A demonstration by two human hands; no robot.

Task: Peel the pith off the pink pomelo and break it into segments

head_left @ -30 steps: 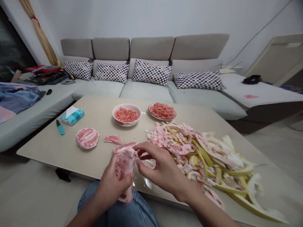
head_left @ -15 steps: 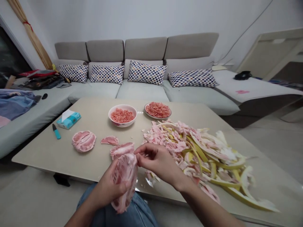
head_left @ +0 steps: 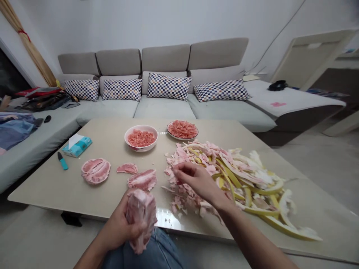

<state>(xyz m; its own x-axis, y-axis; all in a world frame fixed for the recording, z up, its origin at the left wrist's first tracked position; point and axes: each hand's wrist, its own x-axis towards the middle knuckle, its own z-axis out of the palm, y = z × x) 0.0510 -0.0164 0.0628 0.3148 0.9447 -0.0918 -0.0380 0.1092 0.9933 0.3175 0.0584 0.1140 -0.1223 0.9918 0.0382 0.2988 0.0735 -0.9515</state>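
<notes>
My left hand (head_left: 122, 226) is wrapped round a chunk of peeled pomelo (head_left: 141, 218), pink with white pith, above my knees at the table's front edge. My right hand (head_left: 196, 183) hovers at the left side of the peel heap (head_left: 238, 179), fingers pinched together; whether a scrap is between them I cannot make out. Just beyond the held chunk lies another pomelo piece (head_left: 143, 180). A small segment (head_left: 127, 168) and a larger pomelo half (head_left: 95, 170) rest farther left.
A white bowl (head_left: 141, 148) and a dark-rimmed plate (head_left: 182, 139), both with pink pulp, stand at the table's back. On the left are a tissue pack (head_left: 80, 146) and a small turquoise-handled knife (head_left: 64, 163). A sofa (head_left: 161, 108) with checked cushions runs behind.
My right hand has left the pomelo chunk and moved right to the peel heap. My left hand, still holding the chunk, has turned it and drawn slightly left. The view has shifted a little.
</notes>
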